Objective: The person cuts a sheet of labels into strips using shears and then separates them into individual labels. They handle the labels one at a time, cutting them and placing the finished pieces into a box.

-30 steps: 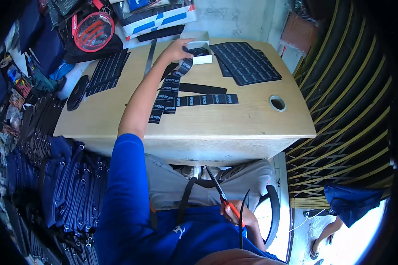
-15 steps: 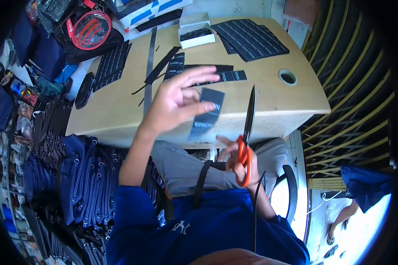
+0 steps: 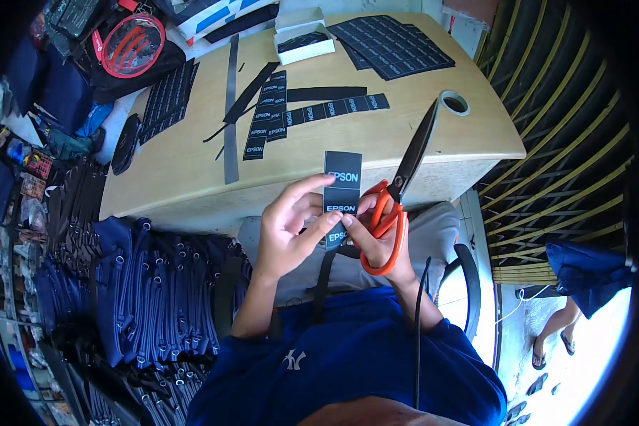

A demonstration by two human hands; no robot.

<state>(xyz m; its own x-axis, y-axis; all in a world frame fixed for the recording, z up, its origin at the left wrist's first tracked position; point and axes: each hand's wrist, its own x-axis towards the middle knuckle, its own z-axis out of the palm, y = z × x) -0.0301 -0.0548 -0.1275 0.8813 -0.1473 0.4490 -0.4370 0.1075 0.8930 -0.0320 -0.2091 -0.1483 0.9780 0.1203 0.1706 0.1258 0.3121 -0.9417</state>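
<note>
A short black strip printed EPSON (image 3: 343,180) hangs upright in front of the table's near edge. My left hand (image 3: 285,226) pinches its left side between thumb and fingers. My right hand (image 3: 385,245) touches the strip's lower right part with the thumb and holds scissors with orange handles (image 3: 399,241), whose dark blades point up and to the right, closed together. Further back, several printed strips (image 3: 337,108) lie crossed on the table.
On the wooden table (image 3: 405,135) are a tape roll (image 3: 454,103), large printed sheets (image 3: 394,46), a white box (image 3: 305,51) and a grey band (image 3: 231,113). Blue straps (image 3: 153,291) hang at left. Another person's legs (image 3: 555,330) show at right.
My right hand has come up and left to the strip, bringing the scissors. My left hand has moved lower, and the strip now faces the camera. The view has shifted slightly.
</note>
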